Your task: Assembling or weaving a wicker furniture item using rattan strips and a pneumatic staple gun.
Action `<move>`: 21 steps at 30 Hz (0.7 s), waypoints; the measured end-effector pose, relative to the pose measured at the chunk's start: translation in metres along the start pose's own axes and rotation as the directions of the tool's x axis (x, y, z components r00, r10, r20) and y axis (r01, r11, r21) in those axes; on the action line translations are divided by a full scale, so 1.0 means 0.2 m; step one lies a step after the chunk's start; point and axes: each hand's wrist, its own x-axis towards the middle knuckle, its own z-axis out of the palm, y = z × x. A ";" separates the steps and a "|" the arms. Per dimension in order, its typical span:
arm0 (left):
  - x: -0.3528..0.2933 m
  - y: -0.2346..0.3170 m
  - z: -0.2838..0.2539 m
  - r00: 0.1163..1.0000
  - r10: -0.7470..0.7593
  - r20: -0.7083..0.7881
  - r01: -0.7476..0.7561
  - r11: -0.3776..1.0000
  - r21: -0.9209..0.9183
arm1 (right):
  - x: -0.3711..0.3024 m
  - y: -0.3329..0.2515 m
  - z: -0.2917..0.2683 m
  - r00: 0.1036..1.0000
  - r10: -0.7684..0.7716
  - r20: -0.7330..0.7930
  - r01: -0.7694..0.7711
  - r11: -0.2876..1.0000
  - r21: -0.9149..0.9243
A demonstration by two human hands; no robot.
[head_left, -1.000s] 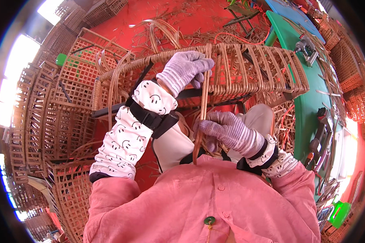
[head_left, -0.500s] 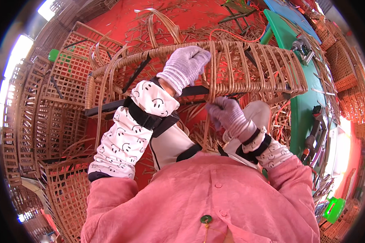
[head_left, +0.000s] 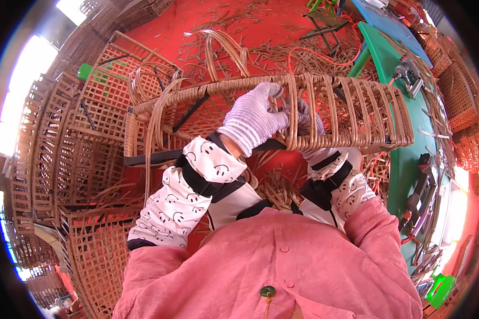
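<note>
A long woven rattan frame (head_left: 213, 87) with black metal bars lies across my lap, its right part wrapped in spaced rattan strands. My left hand (head_left: 255, 117), in a striped knit glove, reaches over the front edge, its thumb and fingers closed on a rattan strip (head_left: 291, 114) at the last wraps. From the near side my right hand (head_left: 310, 123), gloved alike, comes up behind these strands. Its bent fingers meet the left fingertips; strands partly cover them, and what they hold is hidden.
A green bench (head_left: 402, 138) on the right carries a power tool (head_left: 407, 74) and another tool (head_left: 421, 183). Woven rattan panels (head_left: 48, 154) stack at the left. Loose rattan strips (head_left: 157, 127) hang off the frame's left end. Cut scraps (head_left: 282, 183) litter the red floor.
My right hand has moved up from below the front edge to behind the strands, joining the left. The strip that hung toward my lap no longer shows there. My left hand has lowered slightly.
</note>
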 end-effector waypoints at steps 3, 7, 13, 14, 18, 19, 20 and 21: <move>-0.02 0.02 0.01 0.999 -0.014 -0.032 0.017 0.995 0.101 | 0.03 0.08 -0.06 0.995 -0.050 0.090 0.041 0.994 0.104; -0.04 0.06 0.01 0.995 0.017 -0.094 -0.003 0.989 0.148 | 0.04 0.10 -0.10 0.990 -0.056 0.127 0.042 0.992 0.116; -0.06 0.13 -0.03 0.998 -0.049 0.029 0.046 0.993 0.105 | 0.05 0.12 -0.15 0.983 -0.057 0.174 0.040 0.994 0.098; -0.06 0.11 -0.02 0.998 -0.049 0.028 0.046 0.994 0.103 | 0.05 0.12 -0.16 0.981 -0.049 0.185 0.031 0.995 0.095; -0.05 0.02 -0.02 0.997 0.069 -0.040 -0.074 0.986 -0.151 | -0.03 0.02 0.12 0.988 -0.150 0.024 0.150 0.988 -0.035; -0.05 0.05 -0.03 0.991 0.128 -0.028 -0.131 0.977 -0.166 | -0.09 0.00 0.13 0.987 -0.157 0.023 0.158 0.986 -0.044; -0.05 0.07 -0.04 0.982 0.190 -0.015 -0.189 0.965 -0.184 | -0.13 -0.01 0.13 0.995 -0.094 -0.013 0.093 0.993 -0.077; -0.05 0.08 -0.05 0.979 0.204 -0.012 -0.202 0.961 -0.191 | -0.17 -0.03 0.13 0.998 -0.033 -0.050 0.027 0.994 -0.107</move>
